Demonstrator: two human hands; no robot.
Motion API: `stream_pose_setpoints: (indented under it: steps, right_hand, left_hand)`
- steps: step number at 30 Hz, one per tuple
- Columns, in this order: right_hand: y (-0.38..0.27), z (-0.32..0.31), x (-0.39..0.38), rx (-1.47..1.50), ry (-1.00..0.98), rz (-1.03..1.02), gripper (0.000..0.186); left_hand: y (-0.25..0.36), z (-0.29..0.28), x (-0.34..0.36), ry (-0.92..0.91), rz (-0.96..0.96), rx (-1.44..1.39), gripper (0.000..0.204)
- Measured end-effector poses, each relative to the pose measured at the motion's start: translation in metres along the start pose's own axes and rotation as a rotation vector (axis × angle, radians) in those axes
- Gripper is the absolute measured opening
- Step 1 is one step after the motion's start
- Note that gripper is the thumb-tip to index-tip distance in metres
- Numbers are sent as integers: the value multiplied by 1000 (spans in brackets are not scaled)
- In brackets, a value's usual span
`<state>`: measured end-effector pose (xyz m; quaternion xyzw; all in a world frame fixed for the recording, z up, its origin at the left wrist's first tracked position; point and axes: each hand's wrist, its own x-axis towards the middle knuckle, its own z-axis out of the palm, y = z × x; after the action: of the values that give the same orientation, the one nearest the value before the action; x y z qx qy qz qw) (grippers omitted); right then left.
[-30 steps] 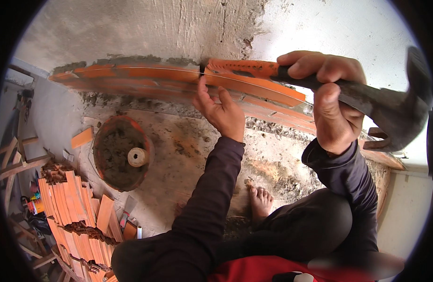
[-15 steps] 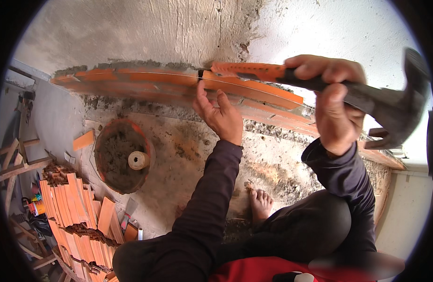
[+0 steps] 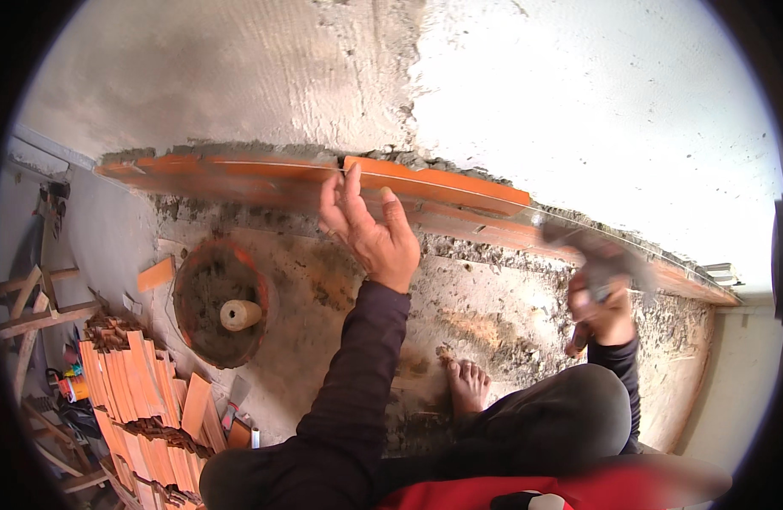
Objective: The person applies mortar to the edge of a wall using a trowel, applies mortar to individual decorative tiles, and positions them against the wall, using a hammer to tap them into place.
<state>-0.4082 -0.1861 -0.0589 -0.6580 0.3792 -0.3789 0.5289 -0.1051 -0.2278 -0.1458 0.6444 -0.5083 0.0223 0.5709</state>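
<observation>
A row of thin orange bricks (image 3: 255,166) runs along the foot of the wall, with a taut white string (image 3: 459,185) across its front. At the dark gap between two of them, my left hand (image 3: 379,242) has its fingers apart, fingertips at or close to the left end of one orange brick (image 3: 442,180). Whether they touch it I cannot tell. Lower and to the right, my right hand (image 3: 604,313) is closed round a claw hammer (image 3: 602,255). Its dark head points up toward the wall, smeared by motion, and my fist hides most of the handle.
A round tub of grey mortar (image 3: 206,319) stands at left, a pale roll (image 3: 240,314) in it. Stacked thin bricks (image 3: 141,374) and a trowel (image 3: 235,399) lie at lower left. A loose brick (image 3: 156,274) sits beside the tub. My bare foot (image 3: 470,387) rests on the mortar-spattered floor.
The hammer's handle end has come away from the brick row. My right hand has dropped with the hammer, now head up. My left hand's fingers have spread and shifted slightly left within the picture.
</observation>
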Motion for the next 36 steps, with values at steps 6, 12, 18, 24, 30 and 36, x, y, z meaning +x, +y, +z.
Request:
stream_pose_setpoints:
  steps: [6, 12, 18, 24, 30, 36]
  right_hand:
    - [98, 38, -23, -594, -321, 64, 13]
    - [171, 58, -48, -798, -391, 36, 25]
    - [199, 68, -49, -817, -363, -21, 30]
    - [206, 72, -48, -859, -437, -27, 35]
    - [216, 77, -51, -811, -414, -74, 32]
    - [210, 74, -49, -798, -453, -29, 36]
  left_hand:
    - [-3, -17, 5, -97, 85, 232, 41]
    - [2, -23, 10, -152, 187, 336, 39]
    - [11, -22, 4, -174, 206, 350, 36]
    - [39, -9, -24, -261, 150, -2, 24]
    - [59, 16, -24, -87, -687, -485, 36]
    - [51, 26, -3, -8, -880, -519, 38]
